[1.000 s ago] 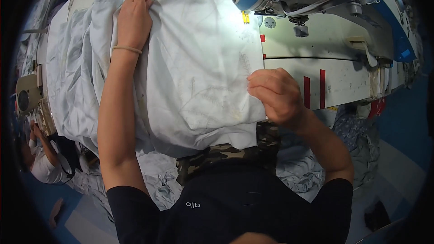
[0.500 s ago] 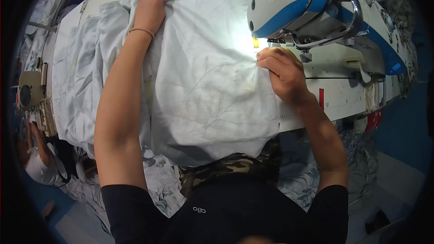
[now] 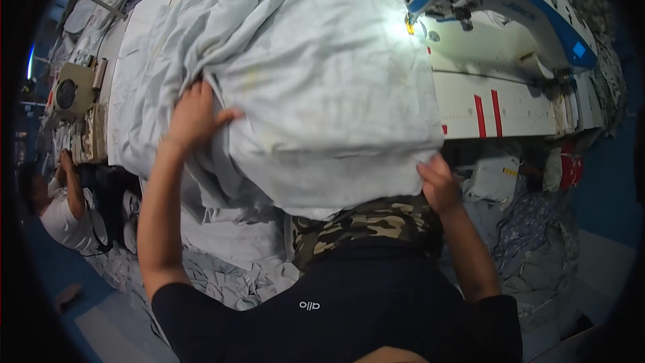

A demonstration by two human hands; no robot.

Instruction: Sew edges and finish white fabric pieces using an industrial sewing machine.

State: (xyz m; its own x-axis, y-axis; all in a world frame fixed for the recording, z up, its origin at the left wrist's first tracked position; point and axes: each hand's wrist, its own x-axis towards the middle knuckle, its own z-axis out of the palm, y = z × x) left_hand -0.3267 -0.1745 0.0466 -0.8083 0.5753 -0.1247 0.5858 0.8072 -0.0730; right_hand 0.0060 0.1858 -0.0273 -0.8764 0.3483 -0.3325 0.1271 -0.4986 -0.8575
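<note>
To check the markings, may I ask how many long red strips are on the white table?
2: a left strip and a right strip, both right of the cloth, which may hide more.

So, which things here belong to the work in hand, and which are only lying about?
In the work:
white cloth, left hand on it, right hand at its edge
sewing machine, its light on
table, under the cloth

Apparently lying about:
pale heap, lower left
patterned cloth
red bundle

Head-worn fisheye looks down at the hands (image 3: 192, 118)
</note>
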